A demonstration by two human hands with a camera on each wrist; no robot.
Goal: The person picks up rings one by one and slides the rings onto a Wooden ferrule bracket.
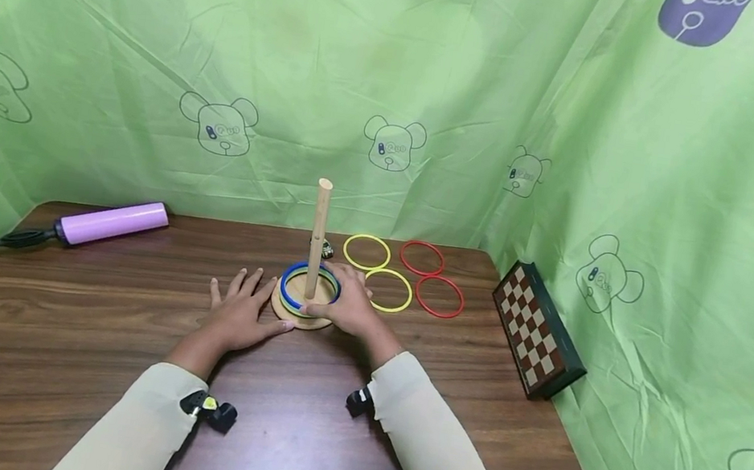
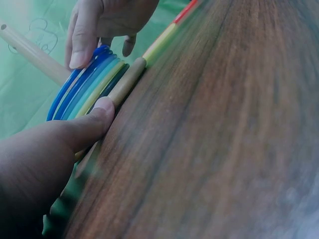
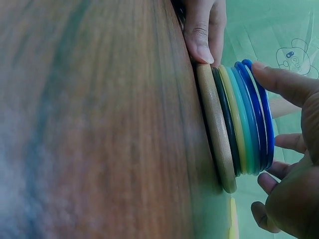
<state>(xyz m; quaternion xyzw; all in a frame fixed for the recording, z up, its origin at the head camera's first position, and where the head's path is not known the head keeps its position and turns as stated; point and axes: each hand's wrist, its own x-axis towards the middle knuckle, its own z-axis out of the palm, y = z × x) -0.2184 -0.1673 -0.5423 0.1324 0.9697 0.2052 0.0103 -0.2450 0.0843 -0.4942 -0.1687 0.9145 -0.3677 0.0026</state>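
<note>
A round wooden base with an upright wooden peg stands on the table. Around the peg lies a stack of rings; the right wrist view shows blue rings on top, then a turquoise ring, a yellow ring and a dark ring lowest. My right hand holds the top blue ring, thumb at the near side and fingers across at the far side. My left hand lies on the table left of the base, fingers spread, its thumb touching the base's edge.
Right of the peg lie two yellow rings and two red rings. A purple hand pump lies at the back left. A folded chessboard stands at the right edge. Behind the peg is a small dark object. Green cloth surrounds the table.
</note>
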